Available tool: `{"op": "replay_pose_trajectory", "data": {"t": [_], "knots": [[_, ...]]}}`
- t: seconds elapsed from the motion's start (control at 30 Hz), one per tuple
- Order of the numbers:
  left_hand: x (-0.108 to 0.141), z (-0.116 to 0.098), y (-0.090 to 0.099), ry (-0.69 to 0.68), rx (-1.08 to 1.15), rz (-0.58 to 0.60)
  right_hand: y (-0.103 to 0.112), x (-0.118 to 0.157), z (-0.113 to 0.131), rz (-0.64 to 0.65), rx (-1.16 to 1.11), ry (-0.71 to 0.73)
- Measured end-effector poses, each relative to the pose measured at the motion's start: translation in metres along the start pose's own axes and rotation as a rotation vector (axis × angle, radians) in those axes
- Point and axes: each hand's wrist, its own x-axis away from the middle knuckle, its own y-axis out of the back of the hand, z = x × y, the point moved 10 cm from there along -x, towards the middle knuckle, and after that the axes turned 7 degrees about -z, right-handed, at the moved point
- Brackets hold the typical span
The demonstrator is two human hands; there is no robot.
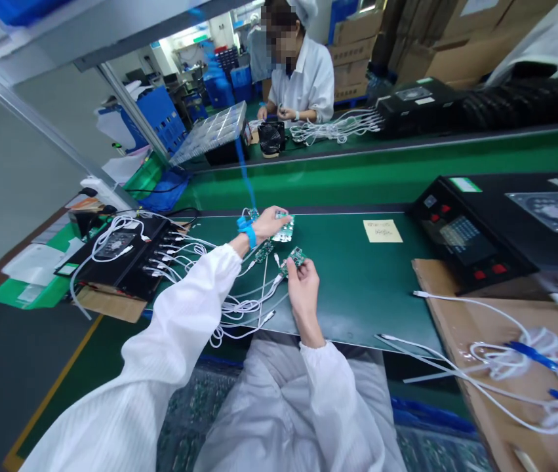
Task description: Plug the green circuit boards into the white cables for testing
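My left hand (269, 225), with a blue wrist strap (246, 229) at its cuff, grips a circuit board (285, 228) that looks pale on its near face. Closer to me, my right hand (304, 283) pinches a second green circuit board (294, 261) by its edge. A white cable (277, 282) reaches up to this board's lower left; whether it is plugged in I cannot tell. Another circuit board (263, 252) lies on the green bench mat (347, 288) below my left wrist. Part of one more board (253, 214) shows behind that wrist.
At left, a black box (126, 252) has several white cables plugged in, their coils (239, 307) spreading toward me. A larger black device (475, 229) stands right, by cardboard (515, 314) with bundled cables. A yellow note (382, 231) lies between. A co-worker (303, 72) sits across the bench.
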Motion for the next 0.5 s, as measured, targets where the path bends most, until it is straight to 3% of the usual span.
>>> {"op": "replay_pose_trajectory", "data": {"t": [0.13, 0.23, 0.37, 0.43, 0.5], "knots": [[-0.027, -0.001, -0.032, -0.068, -0.159, -0.025, 0.007, 0.001, 0.005, 0.027, 0.012, -0.005], [-0.023, -0.007, -0.029, -0.133, -0.261, -0.067, 0.004, -0.004, 0.008, 0.058, 0.008, -0.003], [0.025, -0.014, -0.001, -0.201, -0.356, -0.066, 0.001, -0.01, 0.006, 0.049, -0.046, -0.054], [0.062, -0.005, 0.011, -0.186, -0.39, 0.022, -0.005, -0.01, 0.006, 0.066, -0.095, -0.077], [0.101, 0.01, 0.012, -0.163, -0.335, 0.194, -0.014, -0.008, 0.007, 0.089, -0.146, -0.083]]}}
